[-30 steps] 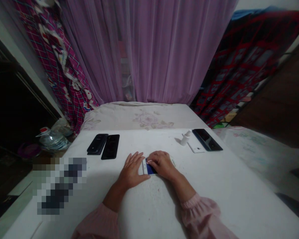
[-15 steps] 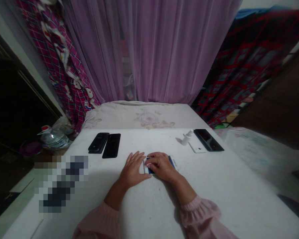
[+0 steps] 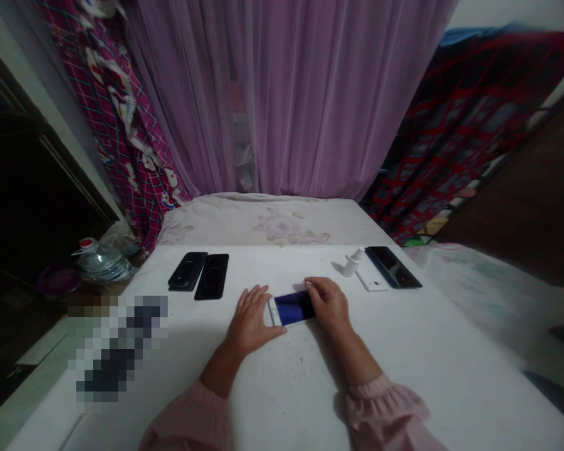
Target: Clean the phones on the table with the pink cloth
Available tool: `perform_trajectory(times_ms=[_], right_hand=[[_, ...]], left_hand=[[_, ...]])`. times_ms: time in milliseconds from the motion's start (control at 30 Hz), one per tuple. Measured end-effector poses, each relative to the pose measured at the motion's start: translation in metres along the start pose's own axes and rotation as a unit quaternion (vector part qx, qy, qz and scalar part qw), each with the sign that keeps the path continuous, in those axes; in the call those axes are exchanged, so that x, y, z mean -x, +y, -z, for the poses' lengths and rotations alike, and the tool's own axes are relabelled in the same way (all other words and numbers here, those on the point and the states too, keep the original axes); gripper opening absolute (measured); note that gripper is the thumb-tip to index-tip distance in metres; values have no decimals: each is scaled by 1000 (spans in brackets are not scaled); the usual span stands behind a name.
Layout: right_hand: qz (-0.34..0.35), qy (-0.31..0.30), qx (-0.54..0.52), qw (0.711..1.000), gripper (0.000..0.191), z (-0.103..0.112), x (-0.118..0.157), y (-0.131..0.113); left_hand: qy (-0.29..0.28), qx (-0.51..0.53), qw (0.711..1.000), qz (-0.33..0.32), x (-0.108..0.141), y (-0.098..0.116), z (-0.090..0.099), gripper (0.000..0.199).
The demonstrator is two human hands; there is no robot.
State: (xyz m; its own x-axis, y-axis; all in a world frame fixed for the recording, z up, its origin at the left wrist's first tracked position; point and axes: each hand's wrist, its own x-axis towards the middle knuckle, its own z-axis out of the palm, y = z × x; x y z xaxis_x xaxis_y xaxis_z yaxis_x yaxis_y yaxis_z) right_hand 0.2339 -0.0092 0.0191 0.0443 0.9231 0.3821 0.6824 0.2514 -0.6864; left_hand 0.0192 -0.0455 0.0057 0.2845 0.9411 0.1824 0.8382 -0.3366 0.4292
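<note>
A white phone with a dark blue screen lies sideways on the white table, between my two hands. My left hand holds its left end, thumb at the near edge and fingers at the far edge. Over the phone's right end is my right hand, its fingers bent together with the fingertips near the far edge. Whether something small is pinched in those fingers is too small to tell.
Dark phones and a black phone lie at the back left. At the back right are a small white spray bottle, a white phone and a dark phone. A purple curtain hangs behind.
My right hand has slid right across the phone, uncovering most of its screen. My left hand has stayed at the left end.
</note>
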Motion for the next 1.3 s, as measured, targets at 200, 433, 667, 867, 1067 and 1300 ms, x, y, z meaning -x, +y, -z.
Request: perform_trajectory(times_ms=[200, 433, 667, 867, 1067, 1300], right_hand=[[-131, -5, 49, 990, 31, 14, 9, 17], [-110, -62, 31, 991, 27, -10, -8, -4], [-99, -93, -96, 986, 31, -12, -20, 9], [-68, -76, -116, 988, 30, -4, -7, 12], [-58, -139, -97, 984, 30, 12, -3, 13], [94, -165, -72, 979, 14, 7, -12, 28]], left_hand=[[81, -38, 983, 158, -2, 2, 1, 67], [49, -36, 998, 28, 15, 30, -6, 39], [40, 41, 998, -30, 0, 32, -2, 22], [-72, -33, 994, 75, -49, 19, 5, 94], [-149, -48, 987, 43, -60, 27, 4, 110], [-161, -52, 985, 26, -35, 26, 4, 119]])
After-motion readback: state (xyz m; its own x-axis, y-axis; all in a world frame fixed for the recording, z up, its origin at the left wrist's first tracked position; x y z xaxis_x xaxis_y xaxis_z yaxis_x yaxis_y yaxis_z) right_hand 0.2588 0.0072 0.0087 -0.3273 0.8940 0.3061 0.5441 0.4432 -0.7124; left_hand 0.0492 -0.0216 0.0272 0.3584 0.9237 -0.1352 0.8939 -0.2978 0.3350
